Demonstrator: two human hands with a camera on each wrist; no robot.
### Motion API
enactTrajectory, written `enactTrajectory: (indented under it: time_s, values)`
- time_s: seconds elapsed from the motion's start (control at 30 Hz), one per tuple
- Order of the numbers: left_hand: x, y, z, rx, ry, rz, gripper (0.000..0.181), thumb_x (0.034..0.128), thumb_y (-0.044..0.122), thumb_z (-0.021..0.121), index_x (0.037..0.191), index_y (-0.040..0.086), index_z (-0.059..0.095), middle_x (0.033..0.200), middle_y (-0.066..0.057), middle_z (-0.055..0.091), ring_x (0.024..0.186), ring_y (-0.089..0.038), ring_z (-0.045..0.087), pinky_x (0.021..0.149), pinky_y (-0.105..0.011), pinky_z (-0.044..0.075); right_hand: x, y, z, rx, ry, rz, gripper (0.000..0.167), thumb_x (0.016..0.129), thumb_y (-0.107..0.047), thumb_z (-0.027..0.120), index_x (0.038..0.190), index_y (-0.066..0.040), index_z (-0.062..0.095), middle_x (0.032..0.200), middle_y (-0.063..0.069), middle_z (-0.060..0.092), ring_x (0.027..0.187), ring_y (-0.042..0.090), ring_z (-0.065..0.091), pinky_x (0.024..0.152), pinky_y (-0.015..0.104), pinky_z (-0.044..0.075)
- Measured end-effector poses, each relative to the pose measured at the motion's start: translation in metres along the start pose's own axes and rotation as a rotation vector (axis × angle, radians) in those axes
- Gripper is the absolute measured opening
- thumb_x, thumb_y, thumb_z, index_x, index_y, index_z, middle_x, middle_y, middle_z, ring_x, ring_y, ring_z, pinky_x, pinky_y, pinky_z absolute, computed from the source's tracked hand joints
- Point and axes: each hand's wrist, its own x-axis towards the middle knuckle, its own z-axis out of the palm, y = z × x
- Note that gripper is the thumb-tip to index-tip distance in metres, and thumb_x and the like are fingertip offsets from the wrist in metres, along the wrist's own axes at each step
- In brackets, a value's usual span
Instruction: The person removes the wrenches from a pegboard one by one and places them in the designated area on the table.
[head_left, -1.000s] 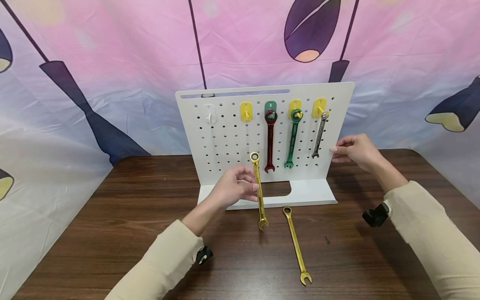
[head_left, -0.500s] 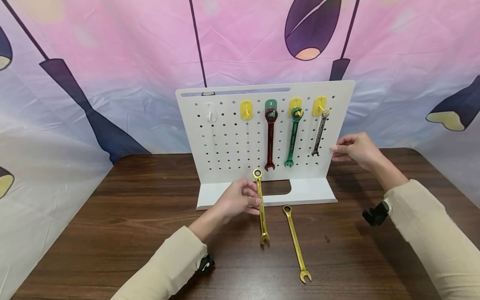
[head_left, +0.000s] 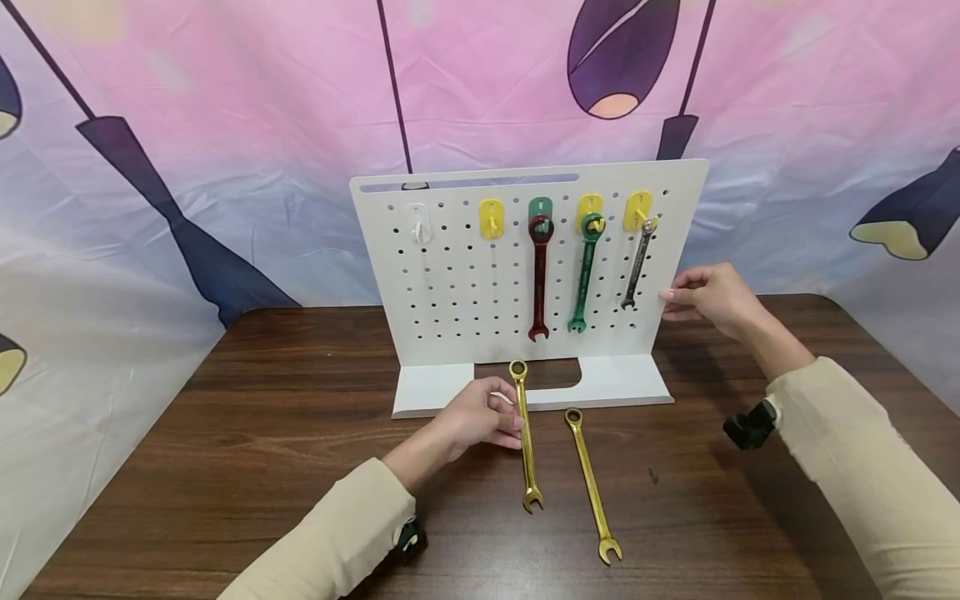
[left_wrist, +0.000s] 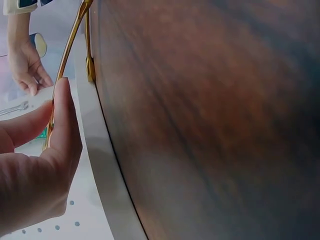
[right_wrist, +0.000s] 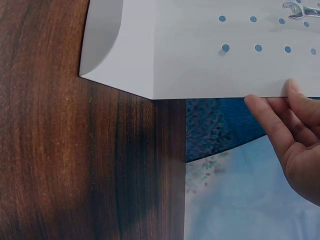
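Observation:
My left hand pinches a gold ratcheting combination wrench between thumb and fingers, ring end up, just in front of the white pegboard. The left wrist view shows thumb and fingertip on opposite sides of its shaft. A second gold wrench lies on the table to the right of it. At the board's right edge, my right hand grips the panel, thumb on the front. Hanging from hooks are a red wrench, a green wrench and a smaller silver wrench.
On the board's left, a white hook and a yellow hook carry nothing. The board's base rests on the dark wooden table. A patterned cloth hangs behind.
My left hand has lowered the gold wrench and drawn it towards me, away from the front of the board. My right hand stays at the board's edge.

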Motion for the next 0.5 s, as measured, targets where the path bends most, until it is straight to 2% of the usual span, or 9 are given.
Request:
enactTrajectory:
  time_s: [0.27, 0.5]
  values:
    - [-0.005, -0.005, 0.006, -0.017, -0.038, -0.036, 0.020, 0.0792, -0.022, 0.050, 0.094, -0.010, 0.045, 0.070, -0.011, 0.056, 0.060, -0.018, 0.058, 0.065, -0.037, 0.059, -0.001, -0.002, 0.000, -0.003, -0.010, -0.002, 0.019, 0.088, -0.001, 0.057, 0.094, 0.017, 0.052, 0.076, 0.007, 0.063, 0.070, 0.019, 0.063, 0.072, 0.035, 0.058]
    - [-0.010, -0.009, 0.012, 0.041, -0.032, -0.064, 0.016, 0.0782, -0.020, 0.054, 0.089, -0.008, 0.049, 0.065, -0.009, 0.059, 0.056, -0.015, 0.058, 0.059, -0.030, 0.059, 0.000, -0.001, 0.000, -0.024, 0.003, -0.007, 0.021, 0.089, -0.001, 0.057, 0.095, 0.018, 0.052, 0.077, 0.007, 0.063, 0.072, 0.020, 0.064, 0.074, 0.038, 0.057]
